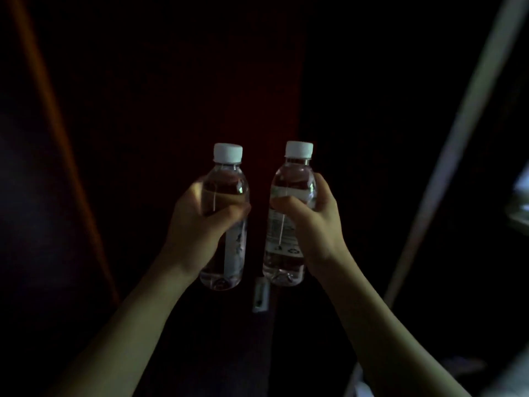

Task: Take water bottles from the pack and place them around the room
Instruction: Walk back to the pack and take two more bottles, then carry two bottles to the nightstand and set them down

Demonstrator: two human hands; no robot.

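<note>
I hold two clear water bottles with white caps upright in front of me, side by side and a little apart. My left hand (197,222) grips the left bottle (229,179) around its middle. My right hand (315,224) grips the right bottle (292,181), whose white printed label faces me. The pack is not in view.
The room is very dark. A reddish-brown dark panel (200,81) stands ahead, with an orange edge (57,110) slanting at the left. A pale slanted bar (463,116) runs along the right. A small white object (260,296) lies below the bottles.
</note>
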